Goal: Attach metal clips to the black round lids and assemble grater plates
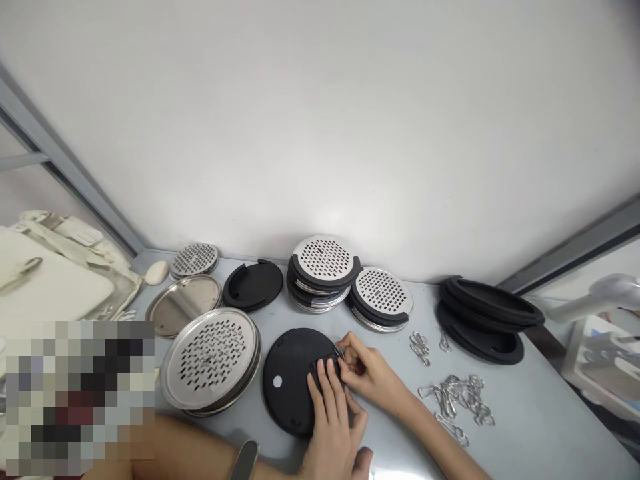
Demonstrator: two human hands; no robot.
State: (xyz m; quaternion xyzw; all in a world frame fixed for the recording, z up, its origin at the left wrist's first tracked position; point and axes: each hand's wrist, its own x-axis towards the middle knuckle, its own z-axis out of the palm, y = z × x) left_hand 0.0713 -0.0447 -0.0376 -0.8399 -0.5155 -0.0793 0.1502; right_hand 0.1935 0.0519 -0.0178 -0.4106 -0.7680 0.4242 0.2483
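Observation:
A round black plastic disc point(287, 387) with a small white dot lies in front of me on the grey table. My left hand point(333, 410) rests over its right part, fingers stretched out and pressing on a dark strip near the edge. At the disc's right rim my right hand point(363, 367) pinches a small metal snap hook point(340, 352), mostly covered by the fingers. To the right lie a loose pile of metal snap hooks point(460, 393) and a smaller group of snap hooks point(420, 348). A stack of perforated metal discs point(213, 357) stands left of the black disc.
Behind are stacked perforated plates with black rims point(325, 260), a similar stack point(383, 293), an open black ring base point(254, 285) and a plain metal disc point(185, 303). Black bases point(487, 310) are piled at right. A wall point(320, 120) stands at the back.

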